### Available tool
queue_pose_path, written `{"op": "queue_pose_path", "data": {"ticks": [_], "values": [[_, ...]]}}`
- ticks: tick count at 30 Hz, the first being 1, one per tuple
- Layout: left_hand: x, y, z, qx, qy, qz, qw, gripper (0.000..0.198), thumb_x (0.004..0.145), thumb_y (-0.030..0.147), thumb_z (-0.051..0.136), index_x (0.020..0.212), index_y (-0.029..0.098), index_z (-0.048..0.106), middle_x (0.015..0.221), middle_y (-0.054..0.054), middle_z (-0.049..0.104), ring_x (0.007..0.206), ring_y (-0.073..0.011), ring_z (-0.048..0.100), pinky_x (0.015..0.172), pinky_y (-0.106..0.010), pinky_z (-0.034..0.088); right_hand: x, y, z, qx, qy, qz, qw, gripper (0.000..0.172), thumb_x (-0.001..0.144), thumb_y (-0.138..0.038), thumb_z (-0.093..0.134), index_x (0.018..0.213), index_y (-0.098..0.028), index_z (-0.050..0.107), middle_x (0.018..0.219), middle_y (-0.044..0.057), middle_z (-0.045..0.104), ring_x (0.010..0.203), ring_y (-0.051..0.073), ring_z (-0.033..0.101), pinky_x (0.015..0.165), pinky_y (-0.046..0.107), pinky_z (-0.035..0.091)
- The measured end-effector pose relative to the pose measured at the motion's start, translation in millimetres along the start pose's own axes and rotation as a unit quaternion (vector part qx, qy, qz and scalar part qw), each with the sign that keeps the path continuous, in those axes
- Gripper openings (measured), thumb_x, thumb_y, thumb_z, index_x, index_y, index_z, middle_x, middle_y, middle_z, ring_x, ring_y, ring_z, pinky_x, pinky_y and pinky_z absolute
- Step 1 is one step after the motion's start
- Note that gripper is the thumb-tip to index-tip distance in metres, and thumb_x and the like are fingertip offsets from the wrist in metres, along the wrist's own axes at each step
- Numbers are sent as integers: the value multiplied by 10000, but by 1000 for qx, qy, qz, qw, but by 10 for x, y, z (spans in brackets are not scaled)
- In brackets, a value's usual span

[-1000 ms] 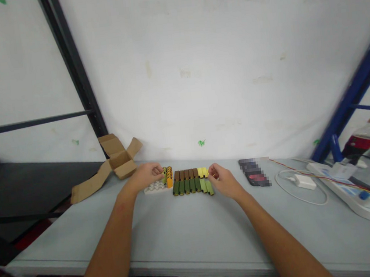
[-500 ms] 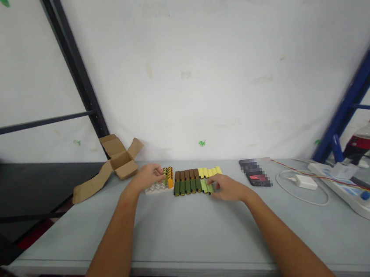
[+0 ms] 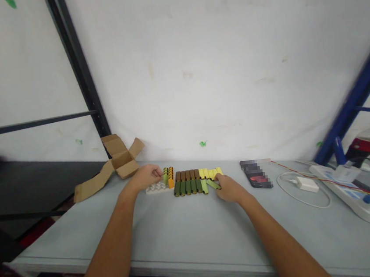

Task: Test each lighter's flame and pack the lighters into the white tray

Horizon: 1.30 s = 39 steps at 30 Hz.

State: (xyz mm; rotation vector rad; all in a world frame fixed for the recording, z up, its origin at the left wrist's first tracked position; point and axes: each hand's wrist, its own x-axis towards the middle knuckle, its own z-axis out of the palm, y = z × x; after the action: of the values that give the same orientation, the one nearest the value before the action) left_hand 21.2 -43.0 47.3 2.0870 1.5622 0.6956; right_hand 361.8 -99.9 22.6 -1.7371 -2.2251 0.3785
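Note:
My right hand (image 3: 229,188) pinches one end of a light-green flat piece (image 3: 213,184), which lies at a slant. Another light-green piece (image 3: 204,186) rests to its left, beside a row of dark-green pieces (image 3: 188,187). Behind them are rows of brown pieces (image 3: 187,175) and yellow pieces (image 3: 210,173). On the left is a white tray (image 3: 157,187) with a bumpy surface, where orange pieces with black tops (image 3: 170,178) stand upright. My left hand (image 3: 147,177) is over the tray, fingers closed beside an upright light-green piece (image 3: 166,179). Whatever its fingertips hold is hidden.
An unfolded cardboard box (image 3: 123,163) lies at the back left. To the right are a phone-like dark object (image 3: 257,176), partly pixelated, a white charger (image 3: 307,184) with its cable, and a power strip (image 3: 353,195). The wall stands behind the table (image 3: 188,230).
My right hand has moved slightly right, drawing a light-green piece away from its row and turning it aslant. My left hand has shifted slightly left, showing more of the upright light-green piece.

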Motion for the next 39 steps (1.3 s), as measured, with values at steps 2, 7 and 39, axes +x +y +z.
{"op": "queue_pose_path", "data": {"ticks": [2,7,39], "values": [[1,-10,-11,8,11,-1,1000,188,609,263,610,768,178,665,683,-35,725,686,-225,692,639,-293,518,19,-2,22,-8,-4,20,1000,286,802,-187,607,1076,-107,610,1104,184,660,965,241,615,752,275,383],[18,-46,-2,14,31,14,999,250,641,321,600,831,181,680,731,-46,739,735,-239,701,672,-307,530,55,-13,56,-24,-4,89,996,203,843,-237,597,999,-117,646,1073,184,687,944,248,644,709,281,388],[-5,27,12,52,44,14,998,367,665,281,534,967,176,715,791,-45,751,778,-238,688,687,-286,501,46,-241,-100,524,221,-131,812,266,890,-460,515,1041,-250,449,725,-37,503,589,123,435,551,242,364]]}}
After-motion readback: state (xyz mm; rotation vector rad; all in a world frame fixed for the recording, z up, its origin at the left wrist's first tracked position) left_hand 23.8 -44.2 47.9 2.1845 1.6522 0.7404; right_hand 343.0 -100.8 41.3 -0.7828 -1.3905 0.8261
